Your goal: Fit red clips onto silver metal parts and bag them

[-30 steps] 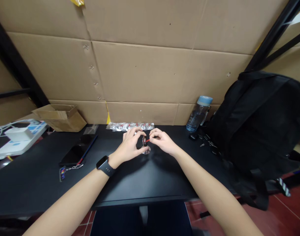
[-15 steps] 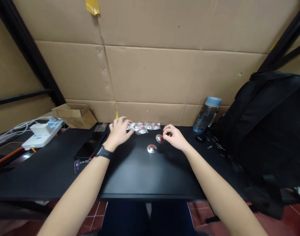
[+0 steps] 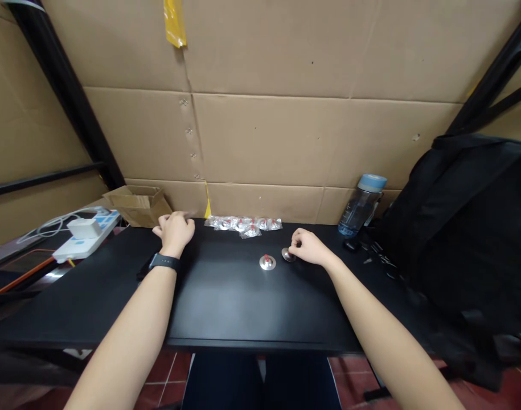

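Note:
My right hand [image 3: 308,246] rests on the black table [image 3: 226,302], its fingertips pinched on a small silver disc [image 3: 287,254] that lies on the tabletop. A second silver disc with a red knob [image 3: 267,262] sits free just to the left of it. My left hand [image 3: 173,229], with a black watch on the wrist, hovers over the back left of the table with its fingers loosely apart and nothing seen in them. Between the hands, against the wall, lies a row of clear packets holding more discs [image 3: 243,223].
A blue-capped water bottle [image 3: 361,206] and a large black backpack [image 3: 460,228] stand at the right. An open cardboard box [image 3: 137,204] and a white power strip with a charger [image 3: 83,234] lie at the left. Cardboard sheets form the back wall.
Both hands held one piece together a second ago. Two discs now lie apart on the table, the right hand staying on one. The left hand swept left past the packets.

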`<action>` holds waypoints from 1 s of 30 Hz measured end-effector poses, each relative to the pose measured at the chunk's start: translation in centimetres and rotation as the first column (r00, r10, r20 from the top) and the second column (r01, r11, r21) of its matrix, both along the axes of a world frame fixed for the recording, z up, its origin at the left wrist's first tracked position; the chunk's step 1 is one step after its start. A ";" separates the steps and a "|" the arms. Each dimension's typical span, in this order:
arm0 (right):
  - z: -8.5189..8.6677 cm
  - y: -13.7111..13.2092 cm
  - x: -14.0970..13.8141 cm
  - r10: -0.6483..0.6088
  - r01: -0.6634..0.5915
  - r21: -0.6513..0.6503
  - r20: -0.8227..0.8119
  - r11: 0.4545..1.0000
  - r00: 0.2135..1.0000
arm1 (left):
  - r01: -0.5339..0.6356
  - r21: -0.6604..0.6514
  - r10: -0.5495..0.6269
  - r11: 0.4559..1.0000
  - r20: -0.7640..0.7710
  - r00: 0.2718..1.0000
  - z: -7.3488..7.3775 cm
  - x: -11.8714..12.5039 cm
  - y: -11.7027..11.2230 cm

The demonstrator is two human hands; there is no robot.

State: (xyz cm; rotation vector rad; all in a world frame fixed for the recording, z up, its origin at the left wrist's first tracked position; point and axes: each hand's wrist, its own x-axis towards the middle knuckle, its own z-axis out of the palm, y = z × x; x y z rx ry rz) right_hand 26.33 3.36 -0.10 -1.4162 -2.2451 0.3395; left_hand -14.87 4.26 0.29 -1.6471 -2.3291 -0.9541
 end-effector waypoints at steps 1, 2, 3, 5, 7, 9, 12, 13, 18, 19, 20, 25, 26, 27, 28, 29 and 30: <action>0.0 0.0 0.0 0.013 -0.013 -0.011 0.006 1.000 1.000 | 0.042 0.079 -0.040 0.996 -0.030 0.999 0.5 1.0 -0.4; -0.1 0.0 0.1 0.027 -0.027 -0.019 0.011 0.999 1.000 | 0.112 0.132 -0.105 0.985 -0.063 0.993 0.9 2.3 -0.9; -0.1 -0.1 0.1 0.040 -0.040 -0.026 0.015 0.999 0.999 | 0.191 0.166 -0.177 0.967 -0.096 0.980 1.1 3.7 -1.3; 0.0 -0.1 0.2 0.060 -0.059 -0.034 0.022 0.998 0.998 | 0.365 0.174 -0.337 0.915 -0.171 0.926 1.2 7.0 -2.2; 0.0 -0.1 0.2 0.072 -0.071 -0.040 0.031 0.997 0.997 | 0.580 0.102 -0.540 0.808 -0.266 0.799 0.5 10.3 -3.0; 0.1 -0.1 0.2 0.078 -0.076 -0.044 0.037 0.996 0.996 | 0.732 -0.009 -0.692 0.681 -0.334 0.640 -0.9 12.9 -3.5; 0.1 -0.1 0.2 0.090 -0.088 -0.041 0.043 0.995 0.995 | 0.807 -0.139 -0.791 0.574 -0.351 0.502 -2.7 15.0 -3.9; 0.2 -0.1 0.2 0.095 -0.093 -0.043 0.048 0.995 0.994 | 0.813 -0.162 -0.805 0.559 -0.340 0.485 -3.1 15.3 -4.0; 0.2 -0.3 0.6 0.107 -0.103 -0.046 0.080 0.994 0.991 | 0.839 -0.130 -0.834 0.529 -0.262 0.485 -1.9 15.0 -4.8; 0.2 -0.5 0.7 0.113 -0.110 -0.043 0.079 0.993 0.990 | 0.853 -0.130 -0.849 0.506 -0.246 0.467 -1.4 14.9 -5.1; 0.2 -0.6 0.7 0.125 -0.122 -0.043 0.077 0.992 0.989 | 0.868 -0.140 -0.868 0.476 -0.232 0.439 -1.0 14.9 -5.3; 0.4 -1.3 0.4 0.220 -0.214 -0.075 0.084 0.974 0.972 | 0.902 -0.195 -0.912 0.386 -0.226 0.342 -0.5 15.1 -5.9; 0.4 -1.4 0.2 0.212 -0.206 -0.074 0.091 0.976 0.973 | 0.900 -0.191 -0.908 0.391 -0.243 0.343 -0.7 15.1 -5.8; 0.4 -1.5 0.1 0.193 -0.186 -0.071 0.101 0.980 0.976 | 0.898 -0.187 -0.901 0.398 -0.262 0.345 -0.9 15.1 -5.7; 0.5 -1.5 0.0 0.165 -0.158 -0.068 0.115 0.985 0.980 | 0.894 -0.182 -0.893 0.409 -0.283 0.351 -1.1 15.1 -5.6; 0.5 -1.6 0.0 0.135 -0.127 -0.066 0.135 0.990 0.982 | 0.889 -0.179 -0.883 0.422 -0.304 0.358 -1.2 15.1 -5.6; 0.5 -1.6 -0.1 0.111 -0.102 -0.063 0.157 0.993 0.981 | 0.882 -0.174 -0.871 0.438 -0.326 0.368 -1.3 15.2 -5.5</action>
